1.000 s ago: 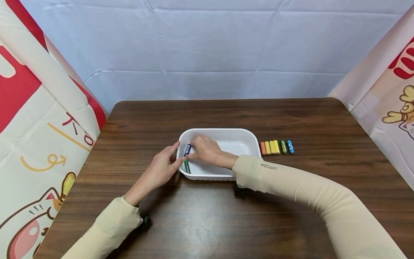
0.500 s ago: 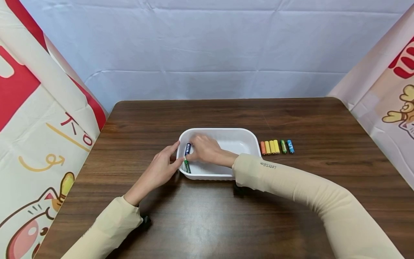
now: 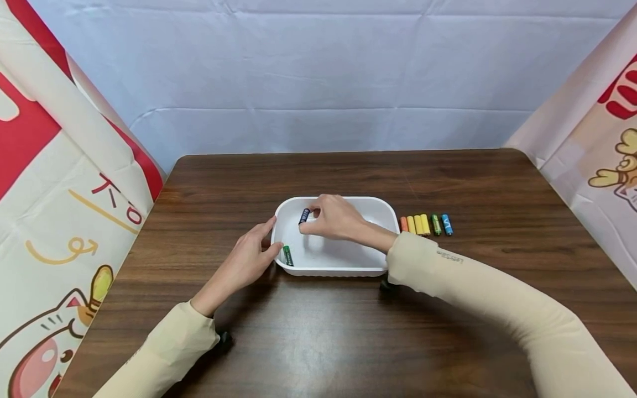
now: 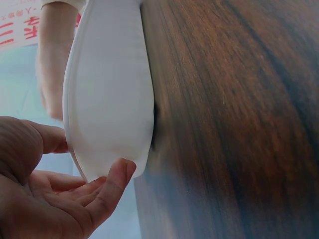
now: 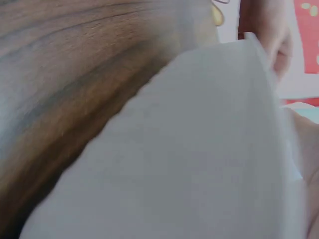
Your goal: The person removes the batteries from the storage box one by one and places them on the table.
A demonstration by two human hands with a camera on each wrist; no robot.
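Note:
A white rectangular plastic container [image 3: 343, 255] stands on the table in the head view. My left hand [image 3: 247, 255] grips its left end, thumb over the rim; in the left wrist view the fingers [image 4: 102, 201] lie against the outer wall. Inside the container's space, my right hand [image 3: 339, 219] pinches a dark blue battery [image 3: 304, 216] between thumb and fingers. A green battery [image 3: 287, 256] lies in the front left corner, close to the left thumb. In the right wrist view the container's wall [image 5: 174, 149] hides most of the right hand and the blue battery.
To the container's right, a row of batteries lies on the brown table [image 3: 308, 331]: an orange one [image 3: 404, 224], several yellow ones [image 3: 418, 225], a green one [image 3: 436, 225] and a light blue one [image 3: 447, 225]. A pale cloth [image 3: 323, 77] hangs behind.
My right hand has lifted the dark blue battery from beside the left wall and moved it to the right. The left hand has stayed on the container, and the green battery lies still.

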